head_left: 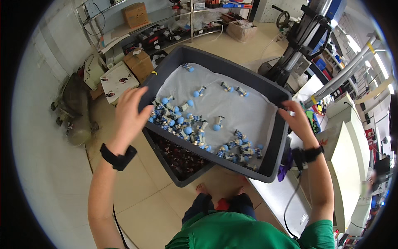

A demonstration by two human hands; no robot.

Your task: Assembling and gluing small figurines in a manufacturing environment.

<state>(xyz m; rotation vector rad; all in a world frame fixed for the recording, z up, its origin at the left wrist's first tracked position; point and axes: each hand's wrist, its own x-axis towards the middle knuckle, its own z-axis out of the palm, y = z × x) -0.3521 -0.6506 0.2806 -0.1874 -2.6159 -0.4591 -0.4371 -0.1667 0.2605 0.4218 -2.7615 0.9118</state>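
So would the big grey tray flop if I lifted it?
The grey tray is probably stiff, given its thick walls. It might tip, since most blue-headed figures crowd its near side. They could slide, lying loose on the liner.

The air around my fingers is bright. Strip lights (353,43) glare white beyond and above my right fingers (291,116), and the metal pole (344,77) near them shines. Between my two sets of fingers, the pale sheet (244,110) is evenly lit, while the lower tub (181,183) beneath sits dim. My left fingers (133,96) look slightly smeared, and the small dolls (188,130) between lack fine detail. Far out either side of my fingers, edges bow into a black rim, bluish at right.
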